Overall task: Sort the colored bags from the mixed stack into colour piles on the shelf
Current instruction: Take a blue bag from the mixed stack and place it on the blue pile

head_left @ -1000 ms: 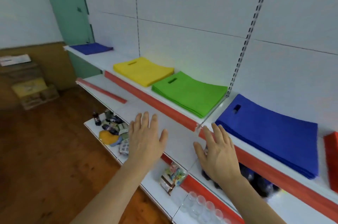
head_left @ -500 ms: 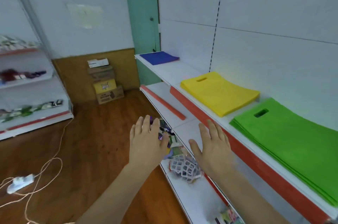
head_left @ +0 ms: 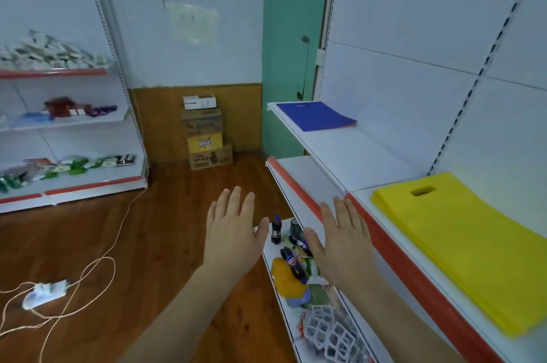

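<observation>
1. While both arms reach forward at waist height, the left hand hangs over the wooden floor with its fingers straight and spread, back of the hand up, holding nothing.
2. Over on the other side, the right hand matches it: fingers straight and slightly fanned, nothing in its grasp, poised in front of the red edge strip of the upper shelf, and whether it touches the strip cannot be told.
3. Up on that shelf, a pile of yellow bags lies flat at the near end, handle cutout toward the back panel.
4. Further along the same shelf, well apart from the yellow pile, a blue bag stack sits at the far end beside the green door frame, with a thin orange edge showing underneath it.
5. Below the hands, the lower shelf carries dark soda bottles, a yellow-orange item and white lattice cubes.
6. Across the room, cardboard boxes are stacked against the wall, and a white power strip with a looping cord lies on the floor.
</observation>
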`<control>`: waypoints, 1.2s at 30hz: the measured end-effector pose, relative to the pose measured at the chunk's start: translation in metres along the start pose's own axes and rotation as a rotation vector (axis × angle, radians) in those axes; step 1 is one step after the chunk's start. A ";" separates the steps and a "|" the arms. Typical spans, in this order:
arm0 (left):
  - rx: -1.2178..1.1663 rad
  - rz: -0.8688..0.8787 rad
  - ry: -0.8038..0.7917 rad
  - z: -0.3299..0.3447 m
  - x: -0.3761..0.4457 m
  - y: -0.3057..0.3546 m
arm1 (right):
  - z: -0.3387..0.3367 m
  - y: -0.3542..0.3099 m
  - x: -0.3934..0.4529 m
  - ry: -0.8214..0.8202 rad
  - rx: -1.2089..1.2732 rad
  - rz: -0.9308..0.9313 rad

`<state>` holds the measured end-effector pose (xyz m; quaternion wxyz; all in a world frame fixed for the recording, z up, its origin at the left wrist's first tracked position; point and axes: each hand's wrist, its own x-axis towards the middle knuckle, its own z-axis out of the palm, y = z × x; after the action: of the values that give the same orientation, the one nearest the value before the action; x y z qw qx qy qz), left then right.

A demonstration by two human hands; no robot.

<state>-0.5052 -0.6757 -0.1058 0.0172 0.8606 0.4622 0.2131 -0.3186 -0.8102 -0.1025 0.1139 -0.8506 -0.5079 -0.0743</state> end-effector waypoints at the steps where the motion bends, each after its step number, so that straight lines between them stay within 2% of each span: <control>1: -0.007 -0.006 -0.005 0.005 0.020 -0.010 | 0.004 -0.007 0.019 -0.001 -0.006 0.003; 8: -0.058 0.055 -0.027 0.031 0.152 -0.059 | 0.026 -0.045 0.137 -0.010 -0.020 0.108; 11: -0.086 0.088 -0.051 0.046 0.196 -0.065 | 0.037 -0.046 0.174 -0.047 -0.045 0.138; 17: -0.112 0.176 -0.056 0.091 0.295 -0.072 | 0.067 -0.039 0.272 0.007 -0.042 0.221; 28: -0.149 0.320 -0.126 0.151 0.515 -0.047 | 0.102 0.003 0.465 0.080 -0.009 0.352; 36: -0.179 0.439 -0.236 0.210 0.622 -0.029 | 0.126 0.024 0.536 0.041 -0.083 0.502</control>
<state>-0.1473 -0.1246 -0.0846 0.1003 0.9543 0.2383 0.1501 -0.0426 -0.3329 -0.0971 0.1039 -0.9523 -0.2749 -0.0818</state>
